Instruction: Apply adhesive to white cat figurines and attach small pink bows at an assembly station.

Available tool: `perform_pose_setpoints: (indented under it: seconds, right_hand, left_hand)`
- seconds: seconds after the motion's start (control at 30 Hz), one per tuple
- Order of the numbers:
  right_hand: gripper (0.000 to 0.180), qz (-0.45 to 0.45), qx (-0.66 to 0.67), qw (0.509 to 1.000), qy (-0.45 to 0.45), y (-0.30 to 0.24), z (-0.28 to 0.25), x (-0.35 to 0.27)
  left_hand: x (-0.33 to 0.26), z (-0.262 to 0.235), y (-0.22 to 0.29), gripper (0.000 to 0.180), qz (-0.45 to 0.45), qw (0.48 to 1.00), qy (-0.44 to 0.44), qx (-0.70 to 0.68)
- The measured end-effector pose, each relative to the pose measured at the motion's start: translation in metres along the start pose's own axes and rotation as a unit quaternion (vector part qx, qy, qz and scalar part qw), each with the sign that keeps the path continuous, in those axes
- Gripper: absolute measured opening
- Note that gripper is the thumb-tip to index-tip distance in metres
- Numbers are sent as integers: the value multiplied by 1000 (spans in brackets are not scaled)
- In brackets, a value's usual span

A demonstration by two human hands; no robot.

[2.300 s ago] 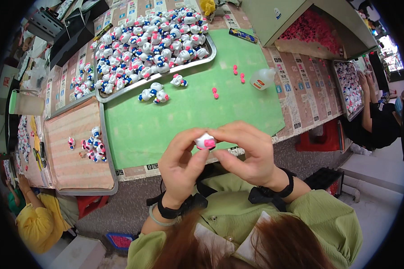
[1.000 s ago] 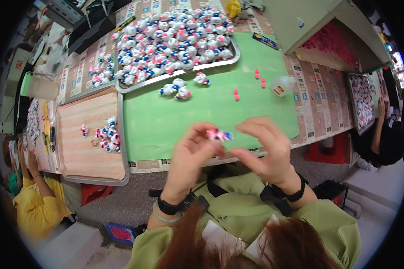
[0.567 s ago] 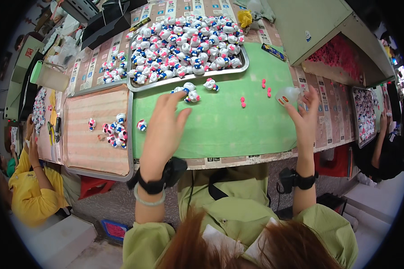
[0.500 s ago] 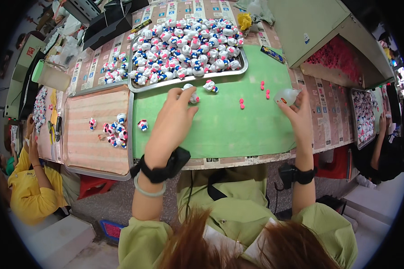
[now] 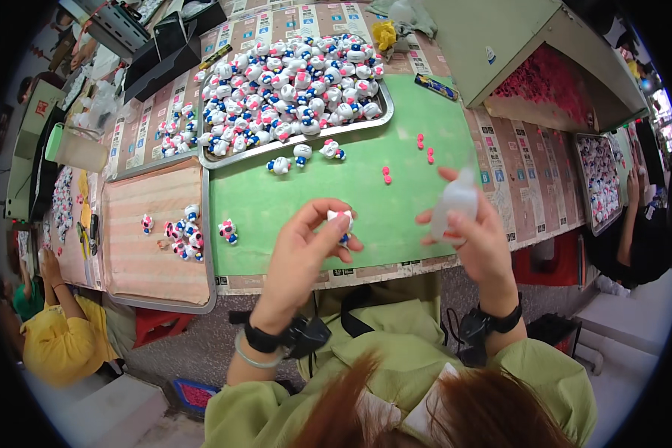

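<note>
Between the thumb and fingers of my left hand is a small white toy figurine with pink and blue parts, held above the near side of the green mat. My right hand grips a translucent squeeze bottle, its narrow nozzle pointing up and slightly blurred. Small pink bow-shaped pieces lie on the mat beyond the hands. Three figurines, one of them a white and blue one, rest near the big tray. Another figurine sits at the mat's left edge.
A metal tray heaped with figurines stands at the back. To the left, a cloth-lined tray carries several more. A green-grey box with pink pieces inside stands at the back right. Co-workers sit on both sides, one in a yellow shirt.
My left hand has come back toward me from the big tray's edge with a figurine in its fingers. The right hand has come nearer and leftward, turning the bottle nozzle-up.
</note>
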State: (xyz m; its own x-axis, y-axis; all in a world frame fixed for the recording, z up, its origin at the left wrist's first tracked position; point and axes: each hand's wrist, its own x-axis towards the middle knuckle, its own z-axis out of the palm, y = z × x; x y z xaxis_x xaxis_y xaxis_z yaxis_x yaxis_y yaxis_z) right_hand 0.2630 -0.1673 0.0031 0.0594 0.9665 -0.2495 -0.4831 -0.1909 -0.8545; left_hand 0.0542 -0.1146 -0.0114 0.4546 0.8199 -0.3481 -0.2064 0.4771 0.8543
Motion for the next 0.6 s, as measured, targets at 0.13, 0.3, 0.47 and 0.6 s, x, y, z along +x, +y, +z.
perform_pose_setpoints:
  seconds: [0.13, 0.3, 0.47, 0.6]
  right_hand:
    - [38, -54, -198, 979, -11, 7, 11, -19]
    - [38, -190, -241, 952, 11, 9, 23, -28]
    - [45, -322, -298, 899, 4, 12, 25, -25]
    - [47, -366, -341, 866, 16, 13, 24, -26]
  left_hand:
    - [-12, 12, -17, 30, 31, 995, 16, -95]
    - [-14, 20, -24, 39, 82, 992, 39, -84]
    - [-16, 15, -29, 38, 101, 992, 45, -58]
    - [-18, 18, -26, 37, 98, 992, 59, -59]
